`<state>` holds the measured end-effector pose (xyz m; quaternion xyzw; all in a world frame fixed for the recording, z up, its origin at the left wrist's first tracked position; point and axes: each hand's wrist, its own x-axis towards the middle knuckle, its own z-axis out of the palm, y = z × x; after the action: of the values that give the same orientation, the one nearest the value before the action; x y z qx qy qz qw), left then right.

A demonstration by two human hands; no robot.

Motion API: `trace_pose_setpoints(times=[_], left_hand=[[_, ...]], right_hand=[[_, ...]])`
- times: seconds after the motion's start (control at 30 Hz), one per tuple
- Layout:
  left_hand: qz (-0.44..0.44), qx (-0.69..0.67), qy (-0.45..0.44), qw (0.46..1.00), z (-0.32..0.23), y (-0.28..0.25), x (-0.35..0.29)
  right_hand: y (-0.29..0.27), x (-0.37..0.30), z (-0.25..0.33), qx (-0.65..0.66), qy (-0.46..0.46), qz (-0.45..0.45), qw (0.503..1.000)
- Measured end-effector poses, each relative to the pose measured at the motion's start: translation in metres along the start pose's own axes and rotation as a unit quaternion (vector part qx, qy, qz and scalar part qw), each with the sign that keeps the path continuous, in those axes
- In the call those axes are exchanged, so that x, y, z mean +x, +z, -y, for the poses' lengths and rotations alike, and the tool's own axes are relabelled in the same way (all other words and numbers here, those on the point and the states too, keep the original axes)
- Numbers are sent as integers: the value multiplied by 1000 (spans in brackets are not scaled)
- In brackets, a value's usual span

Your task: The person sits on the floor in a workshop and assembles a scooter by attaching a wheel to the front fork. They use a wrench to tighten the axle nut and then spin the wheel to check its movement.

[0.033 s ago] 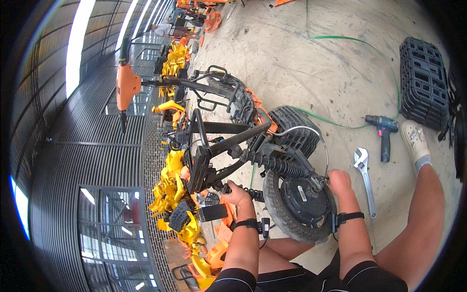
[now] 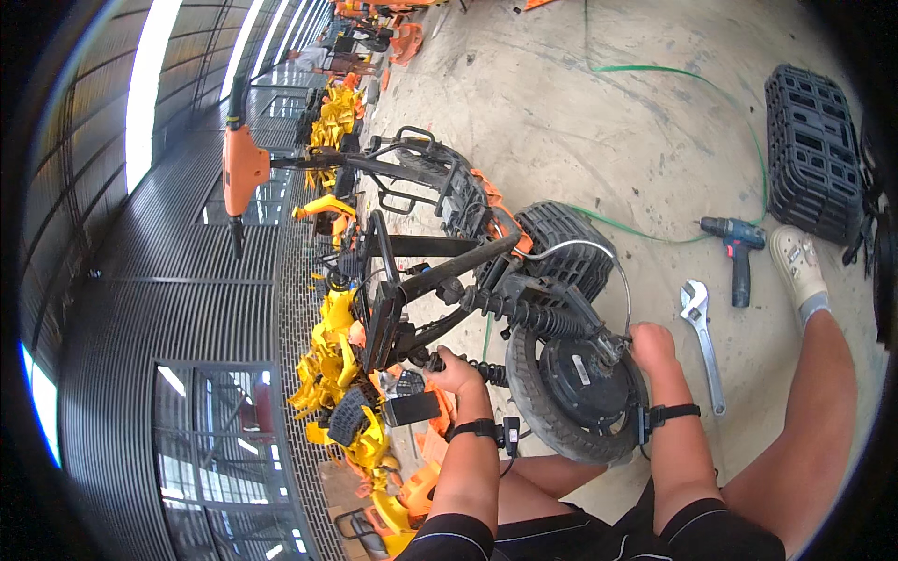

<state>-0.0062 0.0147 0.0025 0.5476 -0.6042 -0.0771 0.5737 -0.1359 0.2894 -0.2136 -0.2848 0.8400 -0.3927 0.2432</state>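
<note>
Wheel [image 2: 585, 383] sits left of the wrench [image 2: 702, 344]; steadying it seems the step. Your left fingers [image 2: 450, 366] grasp a black fitting [image 2: 425, 356]; whether your right fingers [image 2: 645, 340] grip the axle [image 2: 613, 350] is hidden. Next likely calls for firm support.

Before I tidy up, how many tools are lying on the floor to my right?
2: a blue drill beside the shoe, and a silver adjustable wrench right of the right hand. Others may be hidden.

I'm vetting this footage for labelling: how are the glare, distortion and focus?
Head view: bright roof strips are blown out white; the fisheye bows the ribbed wall and blackens the corners; wheel and wrench look fairly sharp; the distant person is indistinct.
</note>
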Motion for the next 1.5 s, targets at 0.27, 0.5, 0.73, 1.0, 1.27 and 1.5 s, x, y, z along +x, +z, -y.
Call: trace_pose_setpoints(times=[0.27, 0.5, 0.73, 1.0, 1.27, 1.5], left_hand=[[-9, 9, 27, 1000, 10, 1, 6], [-22, 18, 15, 999, 0, -3, 5], [5, 44, -6, 999, -11, -1, -3], [-10, 33, -22, 999, 10, -3, 10], [-19, 15, 4, 1000, -12, 1, -2], [-10, 17, 12, 1000, -7, -1, -4]], right_hand=[[-21, 5, 3, 70, 87, 122, 986], [-53, 11, -4, 219, 66, 296, 927], [-52, 7, -9, 207, 83, 261, 939], [-52, 6, -5, 221, 89, 238, 942], [-45, 7, -13, 249, 91, 222, 938], [-50, 4, -12, 224, 105, 203, 947]])
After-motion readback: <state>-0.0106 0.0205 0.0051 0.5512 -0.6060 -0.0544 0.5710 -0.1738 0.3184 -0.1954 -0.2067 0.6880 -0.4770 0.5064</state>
